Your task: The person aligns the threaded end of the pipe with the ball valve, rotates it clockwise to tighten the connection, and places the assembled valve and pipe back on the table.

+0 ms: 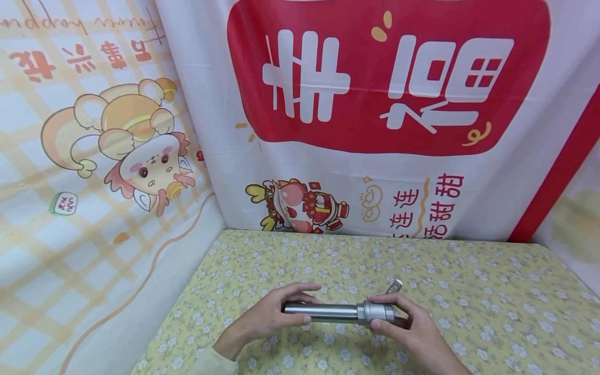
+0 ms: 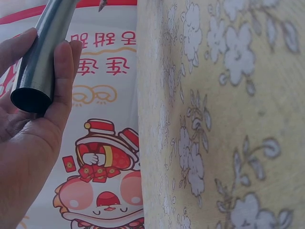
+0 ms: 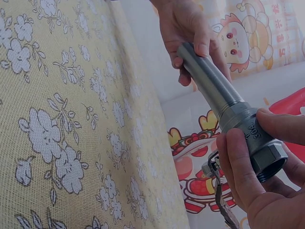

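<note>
A steel pipe (image 1: 328,312) joins a metal ball valve (image 1: 376,311), and both are held level above the table. My left hand (image 1: 269,314) grips the pipe's free end between thumb and fingers; the left wrist view shows the pipe's (image 2: 40,64) open, hollow end near the palm. On the valve body, my right hand (image 1: 414,323) has its thumb and fingers closed around the sides. The right wrist view shows "304" cast into the valve (image 3: 252,128) and an open threaded end. A flat lever handle (image 3: 220,195) sticks out from the valve's side.
A table (image 1: 492,307) with a yellow floral cloth lies beneath both hands. Behind it hangs a white cloth (image 1: 206,88) with a red panel and cartoon prints. A checked cartoon cloth (image 1: 28,219) hangs along the left side.
</note>
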`<state>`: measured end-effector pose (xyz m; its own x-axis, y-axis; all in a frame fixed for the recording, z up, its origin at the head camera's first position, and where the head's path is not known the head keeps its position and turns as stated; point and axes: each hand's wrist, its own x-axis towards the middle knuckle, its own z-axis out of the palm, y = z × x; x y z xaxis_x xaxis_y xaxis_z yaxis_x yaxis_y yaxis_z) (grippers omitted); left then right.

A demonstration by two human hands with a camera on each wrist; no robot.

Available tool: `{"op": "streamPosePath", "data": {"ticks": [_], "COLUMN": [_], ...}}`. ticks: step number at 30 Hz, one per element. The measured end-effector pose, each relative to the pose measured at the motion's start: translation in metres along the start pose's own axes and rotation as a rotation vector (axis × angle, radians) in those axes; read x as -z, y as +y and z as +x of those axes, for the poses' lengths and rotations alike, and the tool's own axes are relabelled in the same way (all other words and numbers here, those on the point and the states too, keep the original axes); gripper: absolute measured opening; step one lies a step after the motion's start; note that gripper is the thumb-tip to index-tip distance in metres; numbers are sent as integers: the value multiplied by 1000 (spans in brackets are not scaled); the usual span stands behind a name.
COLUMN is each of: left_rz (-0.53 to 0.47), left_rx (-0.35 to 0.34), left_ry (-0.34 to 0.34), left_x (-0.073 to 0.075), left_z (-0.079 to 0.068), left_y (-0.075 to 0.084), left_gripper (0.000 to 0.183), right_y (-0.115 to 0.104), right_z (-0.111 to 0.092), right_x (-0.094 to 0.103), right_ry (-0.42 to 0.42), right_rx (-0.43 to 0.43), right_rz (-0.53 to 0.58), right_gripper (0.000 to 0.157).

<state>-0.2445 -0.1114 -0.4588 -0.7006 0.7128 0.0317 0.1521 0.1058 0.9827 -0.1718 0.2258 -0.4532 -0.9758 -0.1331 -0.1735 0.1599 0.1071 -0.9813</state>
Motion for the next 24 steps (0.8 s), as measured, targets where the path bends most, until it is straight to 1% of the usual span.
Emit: {"op": "streamPosePath", "data": {"ticks": [10, 16, 19, 24], "left_rz": [-35, -23, 1, 3], "left_rx": [0, 1, -9, -10], "left_ry": [-15, -4, 4, 1], "left_x": [0, -1, -1, -1], "left_z": [0, 0, 1, 1], "left_y": [0, 0, 0, 0], "left_gripper": [58, 46, 40, 39], "right_y": [1, 1, 1, 1], "right_z": [1, 1, 1, 0], "right_x": [1, 1, 1, 1], "right_ry": [-12, -16, -11, 4], "right_rx": [7, 2, 2, -4], "right_rz": [9, 24, 24, 30], "right_gripper": [60, 58, 58, 58]}}
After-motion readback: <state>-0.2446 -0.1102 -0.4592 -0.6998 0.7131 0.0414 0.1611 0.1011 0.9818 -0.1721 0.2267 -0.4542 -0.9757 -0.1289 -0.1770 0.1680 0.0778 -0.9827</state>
